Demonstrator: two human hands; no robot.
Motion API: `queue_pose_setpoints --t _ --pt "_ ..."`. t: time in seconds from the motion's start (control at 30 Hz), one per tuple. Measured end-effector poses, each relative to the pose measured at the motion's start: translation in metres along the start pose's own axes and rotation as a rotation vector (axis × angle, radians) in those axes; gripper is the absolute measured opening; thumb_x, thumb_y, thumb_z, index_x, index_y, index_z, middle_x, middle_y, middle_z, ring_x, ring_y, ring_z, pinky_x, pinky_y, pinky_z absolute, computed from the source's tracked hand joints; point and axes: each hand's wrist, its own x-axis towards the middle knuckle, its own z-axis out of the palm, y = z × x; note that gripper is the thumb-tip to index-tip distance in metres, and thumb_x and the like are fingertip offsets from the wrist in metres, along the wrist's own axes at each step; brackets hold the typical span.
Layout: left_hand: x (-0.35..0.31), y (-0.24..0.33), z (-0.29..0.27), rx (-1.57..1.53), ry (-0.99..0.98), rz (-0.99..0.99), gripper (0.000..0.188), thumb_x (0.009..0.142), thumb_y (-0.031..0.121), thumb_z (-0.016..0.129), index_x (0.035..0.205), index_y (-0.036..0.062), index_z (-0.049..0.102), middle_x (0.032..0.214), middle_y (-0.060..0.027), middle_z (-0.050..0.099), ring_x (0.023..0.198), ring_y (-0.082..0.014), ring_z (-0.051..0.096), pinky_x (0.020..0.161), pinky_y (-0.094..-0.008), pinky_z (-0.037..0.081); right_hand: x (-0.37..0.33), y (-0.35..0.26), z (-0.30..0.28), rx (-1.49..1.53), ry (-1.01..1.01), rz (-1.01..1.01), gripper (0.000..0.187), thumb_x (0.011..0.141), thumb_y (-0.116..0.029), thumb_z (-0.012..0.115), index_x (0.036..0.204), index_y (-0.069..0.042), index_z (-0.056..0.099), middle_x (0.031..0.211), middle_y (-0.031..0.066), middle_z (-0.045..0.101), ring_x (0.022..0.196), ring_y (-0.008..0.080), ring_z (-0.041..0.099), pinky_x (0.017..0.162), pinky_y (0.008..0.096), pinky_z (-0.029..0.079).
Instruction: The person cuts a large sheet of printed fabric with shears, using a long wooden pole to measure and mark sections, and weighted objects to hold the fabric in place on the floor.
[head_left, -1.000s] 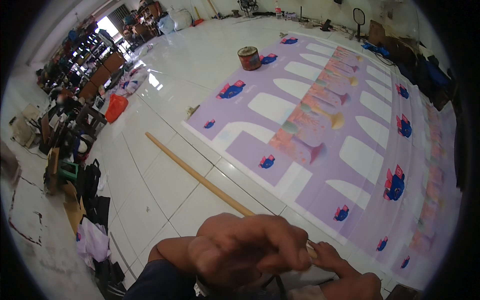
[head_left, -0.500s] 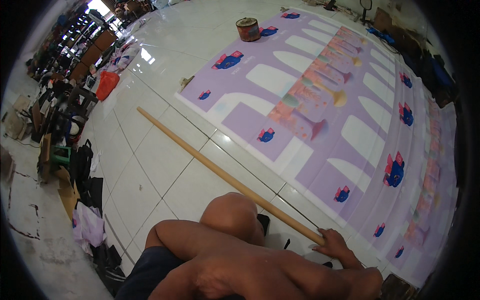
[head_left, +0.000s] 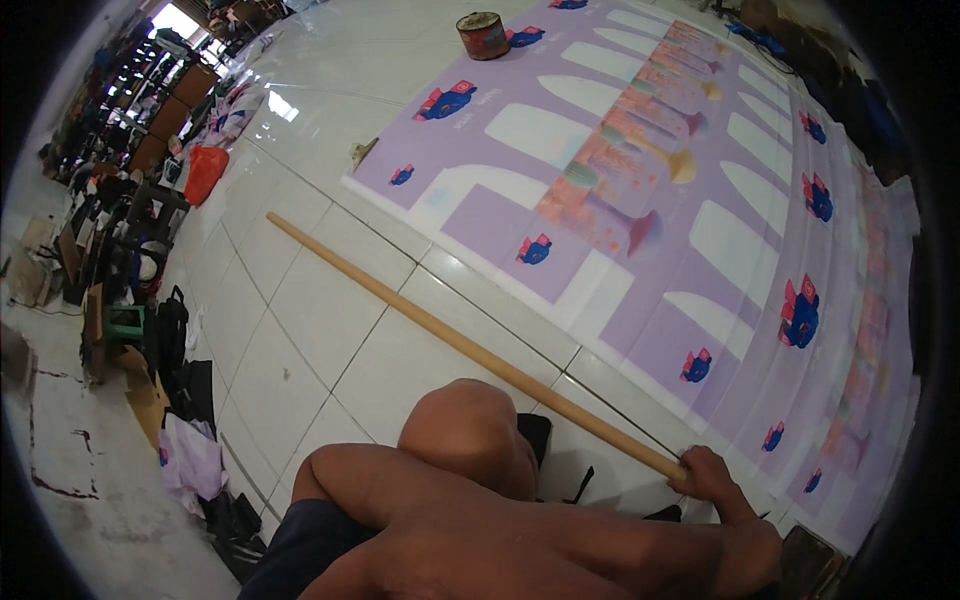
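Observation:
A long tan pole (head_left: 460, 345) slants across the white tiles, from the middle left down to the lower right. Around its near end closes my right hand (head_left: 705, 472), its thumb and fingers on the wood-coloured surface. Just beyond lies a wide printed sheet (head_left: 670, 310), purple with white arches, an orange-pink strip and small blue-and-pink figures. Its right part shows ripples. My left hand is out of sight. My bare knee (head_left: 462, 428) rises beside the pole, and my arm spans the lower edge.
A rusty round tin (head_left: 482, 37) stands on the sheet's far left edge. Along the left side lie a cluttered heap of goods, an orange-red bag (head_left: 206, 173), a green stool (head_left: 126, 322) and a crumpled pale purple cloth (head_left: 192, 455). Dark bundled material lines the right side.
My right hand has shifted slightly right and up in the picture, still at the pole's near end. The pole's near end moves with it. The view has tilted a little.

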Motion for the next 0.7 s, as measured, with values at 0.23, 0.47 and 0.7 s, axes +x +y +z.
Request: queue_pose_setpoints --t 0.23,0.47,0.7 --pt "0.006 0.017 -0.016 0.26 0.252 0.16 0.066 0.085 0.061 0.052 0.113 0.0016 0.059 0.085 -0.0061 0.053 0.073 -0.0154 0.047 0.071 -0.0293 0.041 0.03 -0.003 0.025 -0.013 -0.033 -0.051 0.045 0.085 -0.047 0.066 0.105 -0.007 0.062 0.098 0.0159 0.06 0.093 0.0352 0.06 0.081 0.0456 0.049" --pt "0.031 0.091 -0.111 1.309 0.584 0.132 0.037 0.091 0.032 0.057 0.108 -0.0013 0.055 0.081 -0.0017 0.049 0.075 -0.0098 0.046 0.069 -0.0244 0.037 0.051 -0.076 -0.036 0.489 -0.189 0.13 0.053 0.095 -0.052 0.055 0.123 -0.007 0.055 0.114 0.0216 0.061 0.106 0.0326 0.061 0.086 0.0443 0.05" --pt "-0.123 0.022 -0.271 1.123 0.613 -1.384 0.042 0.094 0.043 0.057 0.106 0.003 0.053 0.096 -0.0095 0.056 0.09 -0.0201 0.055 0.083 -0.0344 0.045 0.074 -0.106 -0.042 1.081 -0.395 -0.276 0.081 0.091 -0.024 0.07 0.154 -0.008 0.022 0.136 0.0166 0.05 0.117 0.0243 0.054 0.096 0.0327 0.045"
